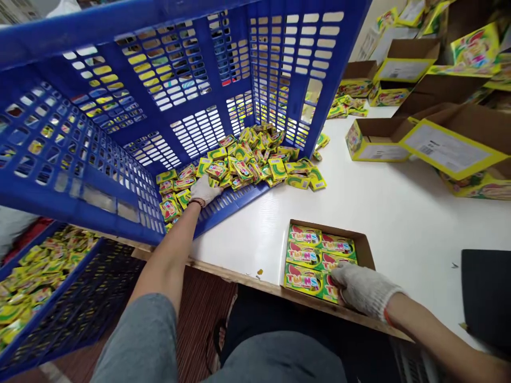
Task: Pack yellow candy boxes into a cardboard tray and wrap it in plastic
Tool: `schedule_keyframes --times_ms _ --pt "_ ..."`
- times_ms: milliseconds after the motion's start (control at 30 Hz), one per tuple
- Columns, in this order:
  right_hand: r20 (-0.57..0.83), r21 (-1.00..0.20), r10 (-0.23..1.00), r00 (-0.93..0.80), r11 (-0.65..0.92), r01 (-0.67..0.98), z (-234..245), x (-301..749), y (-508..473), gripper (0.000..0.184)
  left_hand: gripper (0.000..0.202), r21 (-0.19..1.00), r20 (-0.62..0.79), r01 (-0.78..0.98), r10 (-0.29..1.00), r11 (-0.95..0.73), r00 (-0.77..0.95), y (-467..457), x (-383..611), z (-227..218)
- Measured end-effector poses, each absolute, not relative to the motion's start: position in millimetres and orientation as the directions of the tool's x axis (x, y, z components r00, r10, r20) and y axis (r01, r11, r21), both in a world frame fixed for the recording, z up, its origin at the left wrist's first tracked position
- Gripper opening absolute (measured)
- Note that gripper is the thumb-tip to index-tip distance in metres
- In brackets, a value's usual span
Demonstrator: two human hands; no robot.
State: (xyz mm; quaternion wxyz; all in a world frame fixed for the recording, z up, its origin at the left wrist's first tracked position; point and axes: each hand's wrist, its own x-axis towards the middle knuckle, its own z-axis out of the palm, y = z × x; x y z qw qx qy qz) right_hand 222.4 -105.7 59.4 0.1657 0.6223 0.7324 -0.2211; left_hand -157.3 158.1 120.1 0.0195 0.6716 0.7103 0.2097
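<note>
My left hand, in a pale knit glove, reaches into a tipped blue plastic crate. Its fingers curl down among small yellow-green packs, with one between thumb and fingers; the fingertips are partly hidden. On the table, a shallow open cardboard box holds rows of packs printed "TWINS", lying face up. My right hand, gloved too, reaches over the box's near right side. Its fingers are bent onto the pack in the near right corner, covering part of it.
Open display boxes are stacked at the right, near loose packs. A black flat object lies at the right edge. Below left stands another blue crate full of packs. The white table has a wooden front edge.
</note>
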Motion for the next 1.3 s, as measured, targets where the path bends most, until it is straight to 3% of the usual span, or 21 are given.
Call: schedule_keyframes --times_ms 133,233,333,400,467,533,633,767,833,900,967,1000,1067,1133,1233,1300 --pt "-0.524 -0.157 0.832 -0.184 0.118 0.98 54.3 227.1 -104.7 0.021 0.029 0.461 0.35 0.882 0.933 -0.093 -0.085 116.9 -148.7 104.4" --pt "-0.448 -0.288 0.864 -0.231 0.105 0.952 60.6 228.8 -99.6 0.018 0.03 0.688 0.357 0.691 0.932 -0.219 -0.059 67.8 -124.6 87.1" --pt "-0.067 -0.423 0.963 -0.261 0.209 0.882 83.3 219.2 -92.8 0.02 0.042 0.888 0.262 0.365 0.96 -0.281 0.103 17.0 -82.3 76.7" --pt "0.223 -0.465 0.941 -0.254 0.332 0.821 103.5 207.2 -88.1 0.025 0.045 0.935 0.219 0.219 0.941 -0.278 0.257 -11.5 -48.2 76.6" --pt "0.332 -0.495 0.902 -0.276 0.416 0.763 122.0 198.6 -82.9 0.031 0.042 0.923 0.249 0.186 0.892 -0.336 0.376 -32.9 -16.7 80.2" --pt "0.266 -0.541 0.903 -0.337 0.429 0.723 135.1 200.7 -78.2 0.03 0.037 0.867 0.318 0.218 0.834 -0.449 0.452 -45.4 6.1 83.5" --pt "0.026 -0.538 0.942 -0.336 0.296 0.789 141.2 225.4 -76.4 0.026 0.039 0.73 0.428 0.287 0.742 -0.621 0.517 -45.9 18.0 82.7" --pt "-0.274 -0.278 0.949 -0.159 0.081 0.957 125.0 256.7 -78.2 0.025 0.048 0.5 0.479 0.507 0.712 -0.702 0.514 -19.0 -5.3 76.5" --pt "-0.342 -0.182 0.929 -0.143 0.084 0.98 112.1 257.4 -75.2 0.028 0.054 0.321 0.399 0.707 0.767 -0.63 0.503 -0.7 -30.8 77.2" --pt "-0.354 -0.153 0.921 -0.161 0.113 0.982 101.5 251.0 -69.7 0.034 0.062 0.043 0.279 0.849 0.823 -0.526 0.496 16.1 -62.5 81.0" --pt "-0.353 -0.161 0.919 -0.174 0.124 0.979 95.3 243.9 -64.4 0.039 0.062 -0.225 0.157 0.859 0.853 -0.46 0.498 29.2 -95.4 86.0" --pt "-0.359 -0.154 0.917 -0.175 0.127 0.98 93.9 241.4 -62.6 0.041 0.059 -0.305 0.104 0.838 0.859 -0.452 0.501 34.3 -110.3 88.4" --pt "-0.381 -0.095 0.911 -0.16 0.133 0.987 93.4 238.9 -61.9 0.042 0.049 -0.37 0.009 0.794 0.852 -0.483 0.523 42.0 -133.0 92.4" --pt "-0.36 -0.041 0.923 -0.137 0.131 0.991 94.5 238.1 -64.5 0.043 0.042 -0.357 -0.026 0.786 0.846 -0.505 0.532 46.4 -143.6 95.6" --pt "-0.309 -0.081 0.942 -0.128 0.108 0.991 94.5 237.1 -68.7 0.04 0.039 -0.33 0.022 0.825 0.87 -0.459 0.493 44.9 -136.3 100.9" --pt "-0.356 -0.115 0.924 -0.141 0.106 0.988 90.9 237.0 -68.7 0.032 0.039 -0.245 0.082 0.858 0.872 -0.452 0.483 36.5 -118.9 105.5"
